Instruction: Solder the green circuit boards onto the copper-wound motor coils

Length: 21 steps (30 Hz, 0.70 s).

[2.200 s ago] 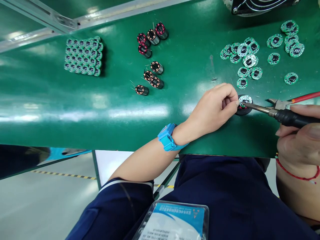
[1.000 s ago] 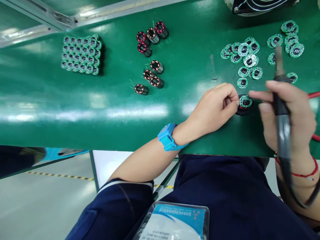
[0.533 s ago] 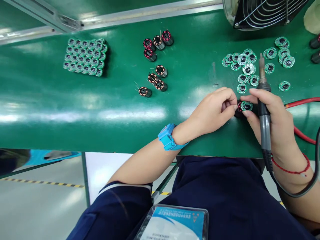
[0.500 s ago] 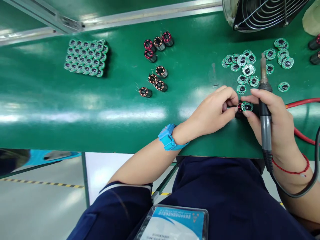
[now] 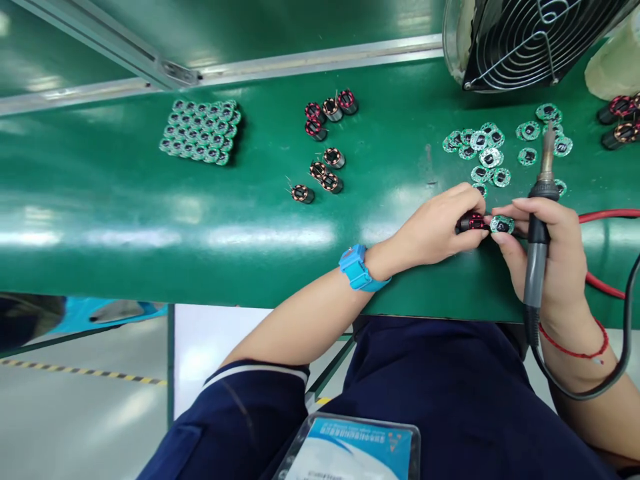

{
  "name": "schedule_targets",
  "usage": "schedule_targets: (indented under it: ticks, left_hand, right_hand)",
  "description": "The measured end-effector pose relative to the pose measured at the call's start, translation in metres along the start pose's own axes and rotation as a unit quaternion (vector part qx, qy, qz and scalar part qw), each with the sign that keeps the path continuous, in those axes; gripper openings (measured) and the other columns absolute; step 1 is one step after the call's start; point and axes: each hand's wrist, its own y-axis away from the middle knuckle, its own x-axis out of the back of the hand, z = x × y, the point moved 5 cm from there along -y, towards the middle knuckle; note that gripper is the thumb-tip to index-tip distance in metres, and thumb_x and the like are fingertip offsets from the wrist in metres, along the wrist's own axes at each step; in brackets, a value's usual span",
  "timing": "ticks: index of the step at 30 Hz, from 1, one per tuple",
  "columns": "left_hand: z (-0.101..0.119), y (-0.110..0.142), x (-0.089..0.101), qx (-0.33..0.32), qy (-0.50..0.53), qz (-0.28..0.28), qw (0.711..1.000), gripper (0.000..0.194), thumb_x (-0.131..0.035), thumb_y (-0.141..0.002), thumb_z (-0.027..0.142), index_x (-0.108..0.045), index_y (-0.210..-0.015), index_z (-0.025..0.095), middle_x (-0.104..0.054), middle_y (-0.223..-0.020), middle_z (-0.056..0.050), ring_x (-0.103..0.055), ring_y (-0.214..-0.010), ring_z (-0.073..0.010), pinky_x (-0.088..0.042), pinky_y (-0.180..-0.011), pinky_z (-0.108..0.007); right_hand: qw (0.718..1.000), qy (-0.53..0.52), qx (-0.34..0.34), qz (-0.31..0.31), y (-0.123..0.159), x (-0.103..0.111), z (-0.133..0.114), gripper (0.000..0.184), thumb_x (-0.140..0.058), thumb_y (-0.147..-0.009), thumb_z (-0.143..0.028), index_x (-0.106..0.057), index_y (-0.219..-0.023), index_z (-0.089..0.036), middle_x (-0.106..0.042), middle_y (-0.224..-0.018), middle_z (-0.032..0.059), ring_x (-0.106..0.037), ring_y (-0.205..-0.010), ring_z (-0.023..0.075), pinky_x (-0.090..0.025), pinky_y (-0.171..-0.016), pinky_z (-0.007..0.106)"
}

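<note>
My iron (image 5: pixel 535 267) has swung off the board (image 5: pixel 502 225), freeing my right fingers (image 5: pixel 511 250) to pinch it.
My left fingers (image 5: pixel 474 239) grip the coil (image 5: pixel 472 221) just beside it; the right ones keep the iron.

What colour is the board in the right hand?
The board is green with a black patch, clearest in head view.

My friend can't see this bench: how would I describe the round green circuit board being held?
Find the black wire-grilled fan at upper right. Below, just right of the left hand, is the round green circuit board. Unlike the similar loose boards beyond, it is pinched by the right hand.
</note>
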Motion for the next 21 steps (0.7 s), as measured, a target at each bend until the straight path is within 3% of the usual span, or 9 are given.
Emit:
schedule_targets:
  ticks: [4, 9, 11, 16, 18, 21]
  left_hand:
    - [-0.001, 0.002, 0.008, -0.002, 0.041, -0.011, 0.999, 0.012, -0.061, -0.082, 0.024, -0.054, -0.089, 0.016, -0.057, -0.091, -0.004, -0.049, -0.079, -0.0123, -0.042, -0.071, -0.026]
    - [0.0, 0.005, 0.009, 0.031, 0.162, 0.029, 0.986, 0.027, -0.069, -0.08, 0.039, -0.062, -0.092, 0.015, -0.054, -0.087, -0.001, -0.047, -0.071, -0.0084, -0.043, -0.067, -0.024]
    - [-0.002, 0.006, 0.003, 0.082, 0.27, 0.025, 0.959, 0.028, -0.069, -0.08, 0.039, -0.063, -0.094, 0.015, -0.058, -0.087, -0.001, -0.049, -0.068, -0.0072, -0.044, -0.066, -0.024]
    - [-0.005, 0.011, -0.015, 0.212, 0.52, -0.001, 0.828, 0.031, -0.072, -0.077, 0.032, -0.065, -0.103, 0.017, -0.065, -0.097, -0.002, -0.061, -0.081, -0.0089, -0.054, -0.078, -0.028]
    - [-0.005, 0.013, -0.015, 0.234, 0.553, 0.008, 0.8, 0.027, -0.073, -0.076, 0.029, -0.067, -0.1, 0.017, -0.066, -0.095, -0.002, -0.062, -0.086, -0.0094, -0.054, -0.083, -0.027]
    - [-0.004, 0.014, -0.015, 0.253, 0.57, 0.016, 0.782, 0.021, -0.072, -0.078, 0.026, -0.069, -0.096, 0.017, -0.067, -0.094, -0.002, -0.062, -0.084, -0.0082, -0.055, -0.081, -0.024]
  right_hand:
    - [1.0, -0.02, -0.001, 0.006, 0.001, -0.001, -0.002, 0.051, -0.068, -0.081, -0.02, -0.048, -0.127, -0.03, -0.064, -0.115, 0.0046, -0.066, -0.103, 0.0214, -0.057, -0.089, 0.04]
    - [0.996, 0.017, 0.086, 0.03, -0.002, 0.005, -0.011, 0.058, -0.071, -0.077, -0.015, -0.05, -0.128, -0.031, -0.067, -0.111, 0.0038, -0.067, -0.101, 0.0216, -0.055, -0.088, 0.039]
    - [0.993, 0.016, 0.112, 0.023, -0.002, 0.005, -0.012, 0.058, -0.071, -0.076, -0.015, -0.051, -0.127, -0.031, -0.068, -0.112, 0.0039, -0.067, -0.1, 0.0223, -0.055, -0.086, 0.04]
    - [0.991, 0.022, 0.131, 0.014, -0.002, 0.004, -0.013, 0.055, -0.068, -0.077, -0.013, -0.051, -0.126, -0.033, -0.068, -0.114, 0.0044, -0.067, -0.099, 0.0232, -0.054, -0.086, 0.044]
    - [0.991, 0.031, 0.133, 0.01, -0.001, 0.003, -0.015, 0.055, -0.067, -0.078, -0.012, -0.051, -0.126, -0.034, -0.068, -0.114, 0.0042, -0.066, -0.101, 0.0231, -0.053, -0.086, 0.045]
    - [0.99, 0.033, 0.138, 0.002, -0.001, 0.001, -0.017, 0.054, -0.067, -0.079, -0.013, -0.05, -0.126, -0.034, -0.068, -0.114, 0.0035, -0.066, -0.103, 0.0232, -0.053, -0.087, 0.045]
